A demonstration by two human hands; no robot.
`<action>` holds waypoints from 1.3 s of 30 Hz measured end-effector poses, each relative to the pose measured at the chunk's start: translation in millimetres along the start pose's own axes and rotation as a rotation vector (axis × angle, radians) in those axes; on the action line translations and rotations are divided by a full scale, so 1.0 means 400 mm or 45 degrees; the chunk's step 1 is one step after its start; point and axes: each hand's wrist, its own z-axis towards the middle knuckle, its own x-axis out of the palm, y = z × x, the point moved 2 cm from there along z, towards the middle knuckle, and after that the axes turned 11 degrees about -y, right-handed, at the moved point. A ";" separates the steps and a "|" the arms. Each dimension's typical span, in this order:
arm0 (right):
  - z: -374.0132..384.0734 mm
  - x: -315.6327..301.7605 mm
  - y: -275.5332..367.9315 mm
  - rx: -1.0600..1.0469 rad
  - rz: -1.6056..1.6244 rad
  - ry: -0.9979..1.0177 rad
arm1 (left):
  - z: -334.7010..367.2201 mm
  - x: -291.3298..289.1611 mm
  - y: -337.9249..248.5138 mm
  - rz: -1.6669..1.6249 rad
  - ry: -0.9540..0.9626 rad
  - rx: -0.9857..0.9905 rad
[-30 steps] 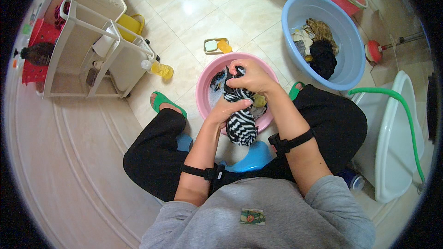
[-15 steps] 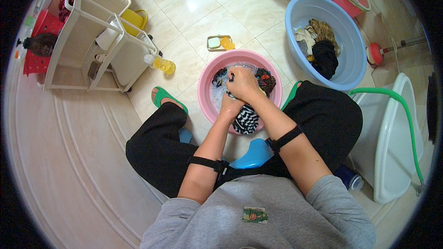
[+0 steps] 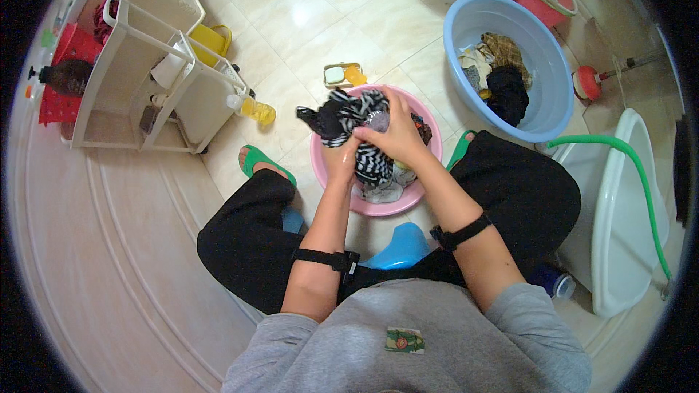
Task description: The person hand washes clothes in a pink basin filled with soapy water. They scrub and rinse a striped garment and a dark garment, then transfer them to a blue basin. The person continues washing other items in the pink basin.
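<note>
Over a pink basin (image 3: 378, 209) between my feet, both hands hold up a black and white patterned cloth garment (image 3: 373, 164). My left hand (image 3: 340, 158) grips its left side, with the fingers mostly hidden behind the fabric. On the other side my right hand (image 3: 402, 131) clasps the cloth, thumb toward the left hand. A greyish patch shows in the cloth between the hands. Below it in the basin lie a pale wet cloth (image 3: 381, 192) and, at the right, a dark, multicoloured cloth (image 3: 422, 129).
Beyond the basin sits a soap dish (image 3: 344, 75) with two bars. A light blue tub (image 3: 455, 65) with clothes stands at the far right. At left are a white shelf rack (image 3: 138, 76) and a yellow liquid bottle (image 3: 258, 110). A green hose (image 3: 619, 147) hangs over a white fixture at right.
The patterned garment, bunched low in the basin before, is now lifted and spread more above it. My hands have moved from being close together to either side of the cloth.
</note>
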 end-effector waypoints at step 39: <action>-0.098 0.063 0.026 0.545 0.902 0.677 | 0.026 0.052 -0.166 0.025 0.637 -0.195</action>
